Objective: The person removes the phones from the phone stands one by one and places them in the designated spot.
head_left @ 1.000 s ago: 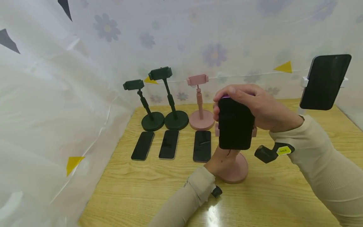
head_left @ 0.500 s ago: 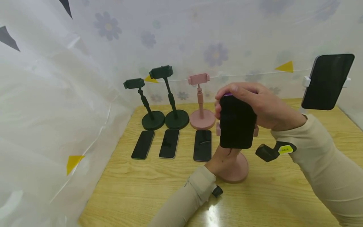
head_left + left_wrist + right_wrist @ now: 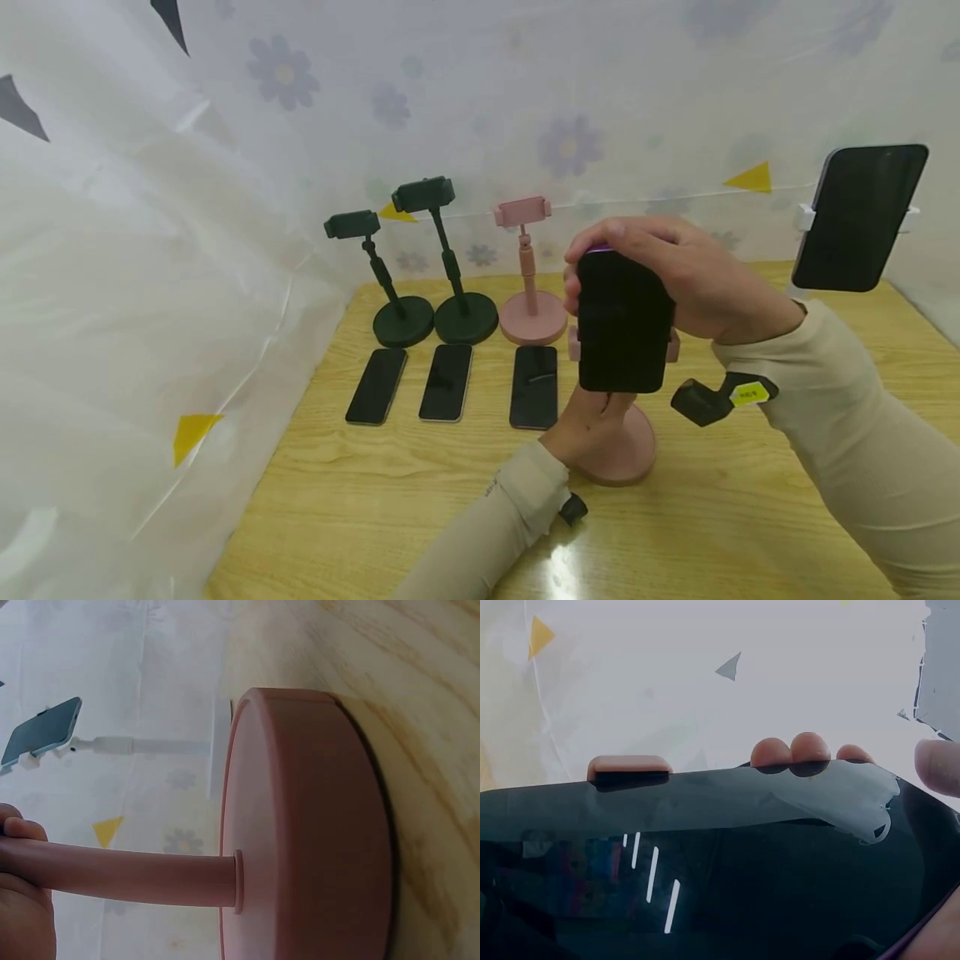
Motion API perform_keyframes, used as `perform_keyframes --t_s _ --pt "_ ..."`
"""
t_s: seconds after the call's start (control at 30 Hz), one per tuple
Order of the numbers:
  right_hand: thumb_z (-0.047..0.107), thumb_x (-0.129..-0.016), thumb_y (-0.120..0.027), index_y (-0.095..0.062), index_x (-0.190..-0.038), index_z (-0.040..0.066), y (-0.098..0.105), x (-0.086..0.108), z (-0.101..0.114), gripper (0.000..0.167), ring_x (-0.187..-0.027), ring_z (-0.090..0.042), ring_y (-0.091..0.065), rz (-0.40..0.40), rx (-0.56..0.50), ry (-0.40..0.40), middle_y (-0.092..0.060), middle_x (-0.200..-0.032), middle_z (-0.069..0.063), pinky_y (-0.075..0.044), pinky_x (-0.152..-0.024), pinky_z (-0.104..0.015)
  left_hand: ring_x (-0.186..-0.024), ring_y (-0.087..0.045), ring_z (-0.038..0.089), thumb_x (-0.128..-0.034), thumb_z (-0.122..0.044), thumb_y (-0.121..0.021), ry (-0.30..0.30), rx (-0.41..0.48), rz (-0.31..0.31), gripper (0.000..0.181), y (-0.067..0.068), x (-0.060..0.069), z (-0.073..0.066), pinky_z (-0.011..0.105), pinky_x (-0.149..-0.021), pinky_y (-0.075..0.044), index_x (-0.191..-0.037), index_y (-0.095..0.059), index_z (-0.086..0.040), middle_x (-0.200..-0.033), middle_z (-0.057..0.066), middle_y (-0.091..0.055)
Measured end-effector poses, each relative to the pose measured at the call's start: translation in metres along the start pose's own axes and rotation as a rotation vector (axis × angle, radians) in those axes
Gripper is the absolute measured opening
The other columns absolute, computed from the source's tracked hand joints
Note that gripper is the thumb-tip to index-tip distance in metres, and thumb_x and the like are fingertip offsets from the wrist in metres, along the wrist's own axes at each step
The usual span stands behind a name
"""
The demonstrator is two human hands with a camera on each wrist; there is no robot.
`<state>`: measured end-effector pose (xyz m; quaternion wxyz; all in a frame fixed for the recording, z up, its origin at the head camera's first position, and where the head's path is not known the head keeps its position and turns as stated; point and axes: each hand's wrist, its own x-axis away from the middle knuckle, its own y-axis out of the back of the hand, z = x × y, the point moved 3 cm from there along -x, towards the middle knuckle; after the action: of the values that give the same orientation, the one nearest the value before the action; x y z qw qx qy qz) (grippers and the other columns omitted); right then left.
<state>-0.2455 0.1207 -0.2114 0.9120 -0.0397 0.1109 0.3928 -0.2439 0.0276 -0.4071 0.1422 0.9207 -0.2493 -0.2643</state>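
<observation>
A black-screened phone [image 3: 626, 325] with a purple edge sits upright in the clamp [image 3: 672, 346] of the near pink phone stand [image 3: 626, 454]. My right hand [image 3: 686, 279] grips the phone's upper part, thumb over its top edge; in the right wrist view, fingertips [image 3: 810, 748] show past the long edge, beside a clamp arm [image 3: 630, 765]. Below the phone my left hand [image 3: 592, 423] grips the stand's pole, as the left wrist view shows at the pole [image 3: 142, 877]. The round base [image 3: 330, 825] rests on the table. The phone hides most of the left hand's fingers in the head view.
Two dark green stands [image 3: 403, 321] [image 3: 467, 317] and another pink stand [image 3: 532, 317] line the table's back. Three phones [image 3: 377, 386] [image 3: 446, 382] [image 3: 534, 387] lie flat before them. At right, a white stand holds a phone [image 3: 860, 218]. A plastic sheet [image 3: 150, 292] hangs at left.
</observation>
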Motion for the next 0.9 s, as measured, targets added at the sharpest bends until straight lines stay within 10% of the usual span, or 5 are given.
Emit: perform_keyframes --t_s 0.17,0.53,0.9 --pt "0.023 -0.110 -0.030 -0.057 -0.120 0.001 0.0005 -0.0013 -0.0005 0.036 -0.096 -0.025 -0.066 0.013 -0.019 0.009 -0.067 -0.104 -0.011 -0.058 -0.087 -0.041 -0.104 -0.051 0.015 -0.1076 -0.015 -0.039 -0.026 0.000 0.005 0.025 -0.0001 0.0002 0.0015 0.016 -0.094 -0.042 -0.131 -0.042 -0.006 -0.117 0.014 -0.052" --pt "0.023 -0.110 -0.028 -0.057 -0.120 0.001 -0.0002 -0.0036 0.0015 0.038 -0.095 -0.024 -0.066 0.026 -0.045 0.015 -0.067 -0.104 -0.010 -0.058 -0.087 -0.042 -0.079 -0.047 0.014 -0.1064 -0.010 -0.040 -0.103 -0.019 -0.019 0.014 0.0005 -0.0016 0.0010 0.016 -0.078 -0.037 -0.118 -0.046 -0.005 -0.083 0.007 -0.044" --pt "0.022 -0.110 -0.027 -0.058 -0.119 0.001 -0.0002 -0.0036 0.0026 0.038 -0.095 -0.024 -0.066 0.031 -0.040 0.042 -0.067 -0.104 -0.010 -0.058 -0.086 -0.043 -0.081 -0.047 0.015 -0.1061 -0.009 -0.041 -0.089 -0.019 -0.030 0.009 0.0000 -0.0017 0.0004 0.015 -0.078 -0.037 -0.111 -0.047 -0.005 -0.083 0.007 -0.045"
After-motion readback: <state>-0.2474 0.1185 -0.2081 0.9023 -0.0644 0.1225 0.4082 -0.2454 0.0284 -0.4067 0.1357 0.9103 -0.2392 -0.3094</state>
